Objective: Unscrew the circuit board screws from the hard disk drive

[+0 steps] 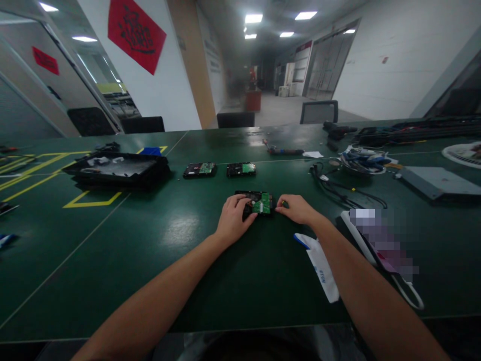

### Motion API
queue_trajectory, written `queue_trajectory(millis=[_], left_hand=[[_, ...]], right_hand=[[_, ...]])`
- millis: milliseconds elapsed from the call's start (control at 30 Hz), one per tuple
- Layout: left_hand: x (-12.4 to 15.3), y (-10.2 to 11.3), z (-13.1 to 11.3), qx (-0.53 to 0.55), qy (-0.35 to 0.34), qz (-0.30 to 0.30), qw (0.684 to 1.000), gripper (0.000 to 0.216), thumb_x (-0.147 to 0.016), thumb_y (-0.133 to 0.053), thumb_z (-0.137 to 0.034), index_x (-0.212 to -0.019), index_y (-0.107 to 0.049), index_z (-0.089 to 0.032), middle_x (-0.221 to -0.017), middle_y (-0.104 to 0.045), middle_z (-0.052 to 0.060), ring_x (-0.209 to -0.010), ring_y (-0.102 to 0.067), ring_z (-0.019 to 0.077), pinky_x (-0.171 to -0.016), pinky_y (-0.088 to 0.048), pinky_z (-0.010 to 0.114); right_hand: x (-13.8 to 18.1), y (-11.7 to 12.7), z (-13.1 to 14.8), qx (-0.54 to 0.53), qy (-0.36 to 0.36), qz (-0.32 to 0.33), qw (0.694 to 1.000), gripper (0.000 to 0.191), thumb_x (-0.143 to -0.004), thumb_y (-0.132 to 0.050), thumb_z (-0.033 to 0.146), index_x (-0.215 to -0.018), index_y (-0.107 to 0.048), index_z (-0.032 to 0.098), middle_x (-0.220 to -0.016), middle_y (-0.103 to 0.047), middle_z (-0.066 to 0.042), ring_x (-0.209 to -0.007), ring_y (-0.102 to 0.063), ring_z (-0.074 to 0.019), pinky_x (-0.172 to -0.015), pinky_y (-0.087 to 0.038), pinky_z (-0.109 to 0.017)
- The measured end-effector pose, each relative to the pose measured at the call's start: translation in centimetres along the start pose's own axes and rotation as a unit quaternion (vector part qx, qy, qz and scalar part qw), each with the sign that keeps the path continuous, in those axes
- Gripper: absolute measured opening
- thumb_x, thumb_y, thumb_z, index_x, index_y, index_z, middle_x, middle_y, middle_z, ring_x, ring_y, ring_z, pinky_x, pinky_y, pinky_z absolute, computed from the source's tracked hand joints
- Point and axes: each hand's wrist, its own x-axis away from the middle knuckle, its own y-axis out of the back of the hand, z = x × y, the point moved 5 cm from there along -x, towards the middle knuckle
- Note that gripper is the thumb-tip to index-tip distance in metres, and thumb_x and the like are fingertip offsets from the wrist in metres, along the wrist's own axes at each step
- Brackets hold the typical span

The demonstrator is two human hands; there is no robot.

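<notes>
A hard drive (262,204) lies on the green table in front of me, its green circuit board facing up. My left hand (235,216) grips the drive's left side, fingers over the top edge and thumb along the near edge. At the drive's right end, my right hand (295,207) is closed in a pinch. A speck of yellow shows by its fingers, but what they hold is too small to make out. Farther back lie two more hard drives, one on the left (200,169) and one on the right (241,169), also board side up.
A black tray (124,173) stands at the left. Right of my arms are black cables (334,188), a pile of wires (363,159) and a grey metal box (441,181). A white-and-blue packet (323,273) and a partly blurred white-edged object (358,235) lie near my right forearm.
</notes>
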Motion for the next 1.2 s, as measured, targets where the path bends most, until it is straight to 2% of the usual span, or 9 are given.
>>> queue_trajectory(millis=[167,433,600,700,767,900,1067,1200], left_hand=[[0.1,-0.3,-0.2,-0.004,-0.019,0.027,0.999,0.039,-0.089,-0.075,-0.032,-0.126,-0.063,-0.024,-0.129,-0.059,0.011,-0.124,-0.053,0.0322,-0.105,-0.049,0.054],[0.0,-0.3,-0.1,0.005,-0.012,0.027,1.0,0.04,-0.089,-0.077,-0.034,-0.125,-0.063,-0.023,-0.128,-0.06,0.011,-0.125,-0.053,0.032,-0.106,-0.049,0.053],[0.0,-0.2,-0.7,0.033,-0.046,0.03,0.998,0.041,-0.09,-0.074,-0.031,-0.128,-0.06,-0.025,-0.132,-0.059,0.011,-0.127,-0.053,0.031,-0.107,-0.049,0.053],[-0.3,-0.1,-0.6,0.017,-0.06,0.04,0.997,0.048,-0.088,-0.076,-0.038,-0.131,-0.059,-0.025,-0.136,-0.057,0.012,-0.131,-0.051,0.0331,-0.11,-0.045,0.055],[-0.7,0.1,-0.1,0.001,-0.054,0.043,0.998,0.055,-0.087,-0.075,-0.046,-0.134,-0.058,-0.024,-0.142,-0.055,0.013,-0.135,-0.048,0.0345,-0.114,-0.041,0.056],[-2.3,-0.1,2.0,-0.015,-0.018,0.06,0.998,0.06,-0.094,-0.063,-0.057,-0.14,-0.055,-0.019,-0.146,-0.054,0.016,-0.142,-0.043,0.0354,-0.118,-0.035,0.057],[-4.7,-1.2,4.3,0.067,0.03,0.143,0.987,0.06,-0.102,-0.046,-0.06,-0.144,-0.052,-0.017,-0.135,-0.064,0.015,-0.129,-0.058,0.0286,-0.108,-0.048,0.046],[-4.3,-0.7,4.8,0.043,0.051,0.156,0.985,0.062,-0.103,-0.042,-0.062,-0.142,-0.054,-0.016,-0.132,-0.067,0.015,-0.122,-0.062,0.0298,-0.103,-0.05,0.047]], right_hand=[[0.2,0.3,0.4,-0.004,-0.004,0.009,1.0,0.012,-0.089,-0.068,0.033,-0.092,-0.072,0.022,-0.103,-0.074,-0.007,-0.095,-0.068,-0.022,-0.086,-0.048,-0.034],[0.1,0.3,0.3,-0.002,-0.006,0.007,1.0,0.01,-0.092,-0.065,0.03,-0.093,-0.071,0.022,-0.105,-0.075,-0.007,-0.097,-0.068,-0.0222,-0.089,-0.048,-0.034],[0.2,0.3,0.0,-0.006,-0.005,-0.001,1.0,0.01,-0.093,-0.065,0.03,-0.095,-0.071,0.022,-0.106,-0.075,-0.005,-0.098,-0.068,-0.0207,-0.087,-0.048,-0.031],[0.2,0.5,-0.3,-0.003,-0.021,-0.017,1.0,0.013,-0.094,-0.063,0.03,-0.098,-0.07,0.021,-0.104,-0.075,-0.007,-0.098,-0.068,-0.0214,-0.086,-0.048,-0.031],[0.3,0.7,-0.6,0.0,-0.032,-0.029,0.999,0.014,-0.094,-0.062,0.031,-0.1,-0.069,0.02,-0.104,-0.075,-0.008,-0.099,-0.068,-0.0224,-0.086,-0.048,-0.031],[0.3,1.2,-0.8,0.002,-0.039,-0.047,0.998,0.013,-0.094,-0.063,0.03,-0.098,-0.069,0.02,-0.107,-0.075,-0.008,-0.101,-0.068,-0.0229,-0.089,-0.047,-0.032],[0.3,1.6,-1.0,0.002,-0.037,-0.057,0.998,0.011,-0.093,-0.063,0.029,-0.095,-0.069,0.021,-0.106,-0.075,-0.007,-0.1,-0.068,-0.0228,-0.089,-0.047,-0.032],[0.4,1.9,-1.0,0.004,-0.034,-0.067,0.997,0.011,-0.093,-0.062,0.029,-0.097,-0.068,0.021,-0.108,-0.075,-0.007,-0.101,-0.068,-0.0227,-0.089,-0.047,-0.032]])
